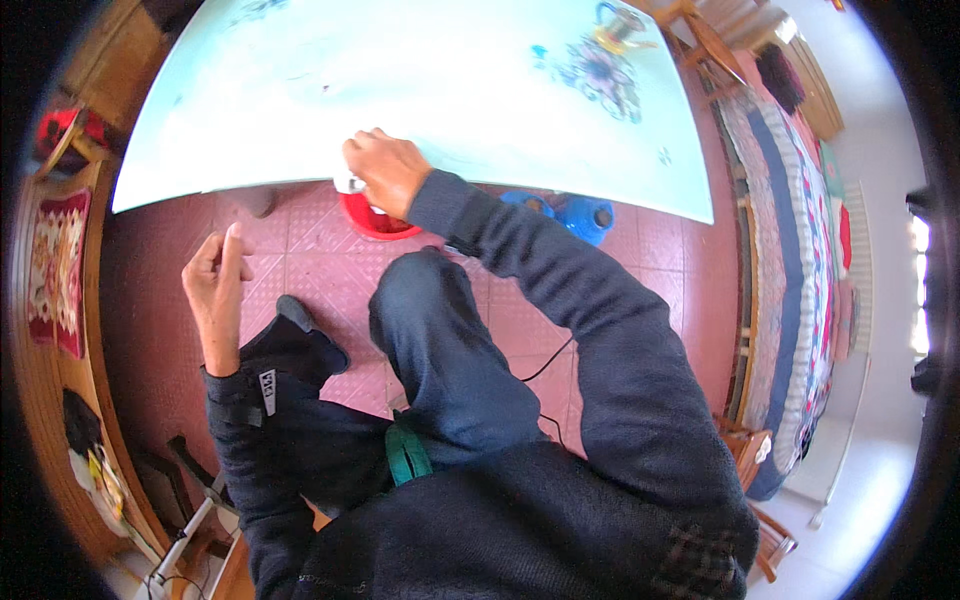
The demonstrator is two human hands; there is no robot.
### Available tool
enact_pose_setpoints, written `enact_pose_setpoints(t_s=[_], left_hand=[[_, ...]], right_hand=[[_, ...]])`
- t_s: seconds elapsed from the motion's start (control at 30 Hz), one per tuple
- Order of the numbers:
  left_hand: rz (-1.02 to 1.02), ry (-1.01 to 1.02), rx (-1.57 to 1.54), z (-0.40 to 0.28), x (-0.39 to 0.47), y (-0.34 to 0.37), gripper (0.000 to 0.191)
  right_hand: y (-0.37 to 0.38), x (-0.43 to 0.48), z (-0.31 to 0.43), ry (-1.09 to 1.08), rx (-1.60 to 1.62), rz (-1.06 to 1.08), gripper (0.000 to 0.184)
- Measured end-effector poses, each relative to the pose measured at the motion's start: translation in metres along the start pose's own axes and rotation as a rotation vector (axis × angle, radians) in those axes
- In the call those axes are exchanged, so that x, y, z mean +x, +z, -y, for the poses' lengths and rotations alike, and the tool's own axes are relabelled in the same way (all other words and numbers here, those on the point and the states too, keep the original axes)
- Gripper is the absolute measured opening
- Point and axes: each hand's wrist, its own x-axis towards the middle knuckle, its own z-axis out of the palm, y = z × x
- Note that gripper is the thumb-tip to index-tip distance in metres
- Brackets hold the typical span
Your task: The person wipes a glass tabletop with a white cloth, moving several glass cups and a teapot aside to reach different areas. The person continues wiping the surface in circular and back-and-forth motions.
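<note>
My right hand (386,171) is at the near edge of a pale glass-like tabletop (450,161), fingers curled down around a small white object (346,181). Most of that object is hidden under the fingers, so I cannot tell whether it is cloth, paper or something harder. Directly below, a red plastic basin (375,225) stands on the floor, partly covered by the hand and the table. My left hand (217,277) hovers over the floor to the left, apart from the table. Its fingers are loosely bent with the thumb raised, and nothing shows in it.
Blue plastic containers (586,219) stand under the table's near edge. A glass teapot (622,30) sits at the far right of the tabletop. A wooden bench (82,300) with a patterned cushion (60,274) runs along the left. To the right is a bed (784,247).
</note>
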Motion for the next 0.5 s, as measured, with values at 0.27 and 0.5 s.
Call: enact_pose_setpoints(t_s=[0.27, 0.5], left_hand=[[-0.002, 0.03, 0.018, 0.011, 0.013, 0.009, 0.038], [-0.066, -0.047, 0.157, -0.035, 0.015, -0.013, 0.04]], right_hand=[[-0.114, -0.206, -0.119, 0.276, -0.08, -0.11, 0.021], [-0.17, -0.335, -0.208, 0.553, -0.25, -0.169, 0.017]])
